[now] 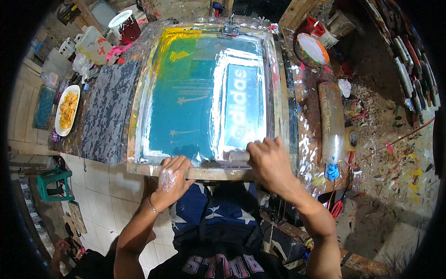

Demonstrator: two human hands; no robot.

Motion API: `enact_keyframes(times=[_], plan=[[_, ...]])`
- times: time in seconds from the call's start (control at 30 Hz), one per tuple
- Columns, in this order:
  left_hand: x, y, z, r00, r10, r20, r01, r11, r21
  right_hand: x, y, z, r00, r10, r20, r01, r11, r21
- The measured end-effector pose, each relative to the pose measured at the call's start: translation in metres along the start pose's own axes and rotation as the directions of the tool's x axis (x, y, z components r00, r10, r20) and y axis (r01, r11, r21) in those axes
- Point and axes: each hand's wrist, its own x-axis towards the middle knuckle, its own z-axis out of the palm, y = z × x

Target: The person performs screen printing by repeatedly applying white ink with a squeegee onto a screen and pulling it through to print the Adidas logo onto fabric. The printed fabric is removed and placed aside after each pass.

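Observation:
A screen-printing frame [139,111] with a teal mesh lies on the table before me, white ink smeared along its edges and round a lettered panel at the right. My left hand [173,176], white ink on its back, curls over the frame's near wooden rail. Closed at the near right corner, my right hand [269,162] grips what looks like a squeegee [234,156], a greyish strip at the mesh's near end. My fingers hide much of it. Yellow ink marks the far left corner, and a metal hinge clamp [231,29] sits at the far rail.
Left of the frame lie a dark patterned board [109,111] and a plate of food [68,109]. Ink tubs [124,27] stand at the far left; a white-ink bucket [311,49] and a cylinder [331,121] are at right. A green stool [54,183] and another person [88,262] are lower left.

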Motion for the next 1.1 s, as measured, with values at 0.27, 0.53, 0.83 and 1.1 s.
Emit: enact_keyframes(times=[0.27,0.53,0.83,1.1], plan=[[0.001,-0.001,0.0,1.0,0.005,0.023,-0.005,1.0,0.014,0.022,0.031,0.054,0.955,-0.045,-0.294,-0.02,0.977,-0.214],[0.001,-0.003,-0.003,0.999,0.009,0.052,-0.008,1.0,-0.01,0.175,0.134,0.026,0.99,0.032,-0.138,-0.053,0.987,-0.15],[-0.001,-0.007,-0.004,0.997,0.037,0.07,-0.034,0.998,-0.056,0.244,0.174,0.026,0.99,0.065,-0.126,-0.089,0.977,-0.195],[0.0,-0.005,0.0,0.999,0.035,0.018,-0.035,0.999,-0.007,0.106,0.066,0.021,1.0,0.03,-0.004,-0.03,0.991,-0.131]])
